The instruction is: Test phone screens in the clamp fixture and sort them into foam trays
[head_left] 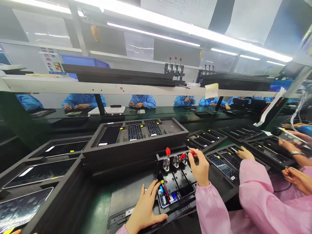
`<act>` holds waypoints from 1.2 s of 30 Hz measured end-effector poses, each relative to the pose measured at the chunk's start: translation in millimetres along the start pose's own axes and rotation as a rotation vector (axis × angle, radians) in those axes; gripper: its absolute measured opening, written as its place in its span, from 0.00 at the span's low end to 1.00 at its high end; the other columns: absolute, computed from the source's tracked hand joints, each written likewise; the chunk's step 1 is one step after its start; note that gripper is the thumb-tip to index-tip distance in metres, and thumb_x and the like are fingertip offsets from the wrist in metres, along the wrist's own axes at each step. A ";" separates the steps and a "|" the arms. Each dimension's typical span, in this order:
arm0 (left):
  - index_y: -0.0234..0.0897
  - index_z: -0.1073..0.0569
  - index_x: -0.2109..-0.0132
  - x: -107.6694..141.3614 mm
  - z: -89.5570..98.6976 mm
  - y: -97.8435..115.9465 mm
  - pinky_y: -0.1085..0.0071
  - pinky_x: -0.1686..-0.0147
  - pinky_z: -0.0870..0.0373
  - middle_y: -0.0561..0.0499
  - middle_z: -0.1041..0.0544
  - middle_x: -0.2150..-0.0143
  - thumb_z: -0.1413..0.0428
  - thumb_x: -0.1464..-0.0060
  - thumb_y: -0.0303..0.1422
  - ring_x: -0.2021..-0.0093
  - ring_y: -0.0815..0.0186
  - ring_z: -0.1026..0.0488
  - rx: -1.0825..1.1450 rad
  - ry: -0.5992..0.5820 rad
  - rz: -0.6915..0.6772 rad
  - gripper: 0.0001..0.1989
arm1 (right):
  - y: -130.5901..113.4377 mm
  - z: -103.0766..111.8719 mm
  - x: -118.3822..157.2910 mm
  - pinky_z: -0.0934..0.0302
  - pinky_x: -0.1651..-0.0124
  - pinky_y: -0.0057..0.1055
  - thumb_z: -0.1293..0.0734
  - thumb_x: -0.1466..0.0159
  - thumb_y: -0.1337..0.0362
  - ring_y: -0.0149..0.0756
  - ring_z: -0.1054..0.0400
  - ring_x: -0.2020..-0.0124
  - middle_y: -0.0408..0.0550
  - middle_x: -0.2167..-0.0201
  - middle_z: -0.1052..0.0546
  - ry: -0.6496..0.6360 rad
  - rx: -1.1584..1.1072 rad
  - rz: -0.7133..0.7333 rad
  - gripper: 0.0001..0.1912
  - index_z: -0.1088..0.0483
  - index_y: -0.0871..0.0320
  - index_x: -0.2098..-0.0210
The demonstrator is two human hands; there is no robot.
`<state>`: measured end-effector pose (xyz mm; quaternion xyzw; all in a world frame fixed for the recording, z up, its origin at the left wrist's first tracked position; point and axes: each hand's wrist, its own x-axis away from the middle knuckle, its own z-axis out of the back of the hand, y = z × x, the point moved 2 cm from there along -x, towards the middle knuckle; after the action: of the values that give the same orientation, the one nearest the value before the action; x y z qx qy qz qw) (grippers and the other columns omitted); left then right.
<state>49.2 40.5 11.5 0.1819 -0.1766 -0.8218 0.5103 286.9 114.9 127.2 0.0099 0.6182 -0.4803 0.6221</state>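
Observation:
In front of me stands a black clamping fixture with three red-tipped toggle clamps. My right hand pinches the red handle of the rightmost clamp. The left clamp's red handle points upright, while the middle handle leans to the right. Below the clamps, metal pressing plates lie over an opened phone with inner parts showing. My left hand rests at the fixture's left side, fingers spread, fingertips by the phone's edge.
A raised black foam tray with phone parts stands behind the fixture. Phone trays line the left. At right, a co-worker's pink-sleeved hand reaches over another tray. A shelf crosses above the bench.

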 end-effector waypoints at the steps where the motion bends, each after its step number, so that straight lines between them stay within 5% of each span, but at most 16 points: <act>1: 0.42 0.55 0.36 -1.9 -2.0 1.4 0.38 0.40 0.63 0.40 0.49 0.34 0.41 0.59 0.49 0.35 0.50 0.51 0.009 0.007 -0.005 0.48 | 2.1 3.2 2.0 0.37 0.58 0.33 0.37 0.40 0.64 0.34 0.33 0.62 0.48 0.62 0.27 -0.020 0.004 0.023 0.10 0.31 0.57 0.59; 6: 0.42 0.51 0.38 -3.6 -7.9 -0.8 0.40 0.40 0.60 0.39 0.47 0.35 0.40 0.60 0.47 0.36 0.50 0.49 0.050 0.050 -0.032 0.45 | 25.5 16.2 56.3 0.41 0.49 0.43 0.38 0.39 0.67 0.40 0.35 0.52 0.51 0.55 0.26 -0.033 0.086 0.098 0.12 0.29 0.55 0.56; 12: 0.46 0.44 0.41 -4.2 -7.2 -0.7 0.39 0.40 0.59 0.42 0.48 0.34 0.40 0.60 0.46 0.36 0.49 0.50 0.043 0.044 -0.035 0.39 | 52.1 3.1 92.9 0.56 0.45 0.63 0.43 0.36 0.56 0.51 0.49 0.40 0.46 0.38 0.44 -0.277 0.351 -0.110 0.17 0.32 0.45 0.49; 18: 0.45 0.54 0.37 -2.0 -6.7 1.0 0.41 0.39 0.60 0.43 0.50 0.33 0.39 0.60 0.43 0.35 0.50 0.51 0.064 0.057 -0.009 0.47 | 46.1 2.1 81.9 0.46 0.43 0.45 0.41 0.37 0.56 0.41 0.41 0.45 0.51 0.47 0.33 -0.142 0.080 -0.230 0.17 0.33 0.55 0.51; 28: 0.44 0.59 0.35 -1.6 -10.6 -3.9 0.42 0.39 0.60 0.42 0.50 0.33 0.39 0.59 0.46 0.35 0.52 0.52 0.070 0.064 -0.034 0.50 | 60.6 -9.6 84.0 0.36 0.54 0.39 0.41 0.39 0.52 0.40 0.38 0.50 0.52 0.48 0.36 -0.048 -0.121 -0.546 0.22 0.42 0.55 0.48; 36: 0.45 0.60 0.35 -1.5 -10.4 -3.1 0.43 0.39 0.57 0.43 0.49 0.33 0.40 0.60 0.48 0.36 0.49 0.50 0.052 0.091 -0.039 0.51 | 57.4 -8.7 86.1 0.35 0.55 0.40 0.41 0.39 0.51 0.40 0.35 0.54 0.55 0.49 0.34 -0.080 -0.143 -0.607 0.24 0.41 0.57 0.48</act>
<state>52.5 42.1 1.1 0.2356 -0.1707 -0.8175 0.4970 295.9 100.6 24.7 -0.2379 0.6003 -0.5993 0.4732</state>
